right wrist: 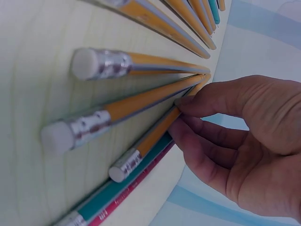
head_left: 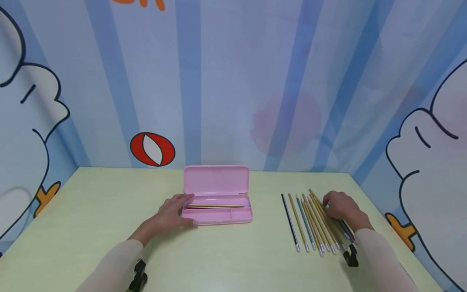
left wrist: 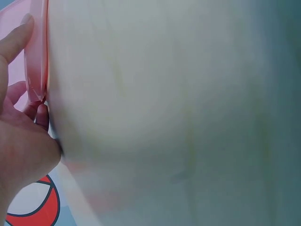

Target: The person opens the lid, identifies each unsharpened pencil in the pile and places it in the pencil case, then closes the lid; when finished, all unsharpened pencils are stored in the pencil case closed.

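Note:
An opened pink pencil case (head_left: 216,179) stands at the middle of the table, lid raised at the back. At least one yellow pencil (head_left: 219,206) lies lengthwise in it. My left hand (head_left: 168,213) holds the case by its left end, thumb at the front corner and fingers toward the hinge. Over at the right, my right hand (head_left: 343,207) pinches a yellow pencil (right wrist: 153,136) between thumb and fingertips, its white eraser end toward the wrist camera. Right beside that pencil lie a green pencil (right wrist: 110,195) and a red pencil (right wrist: 136,183).
Several more pencils fan out left of my right hand, mostly yellow (head_left: 313,221), with a blue pencil (head_left: 305,219) and a dark pencil (head_left: 290,221) at the left side. A striped blue curtain (head_left: 226,81) hangs behind the pale table (head_left: 120,190).

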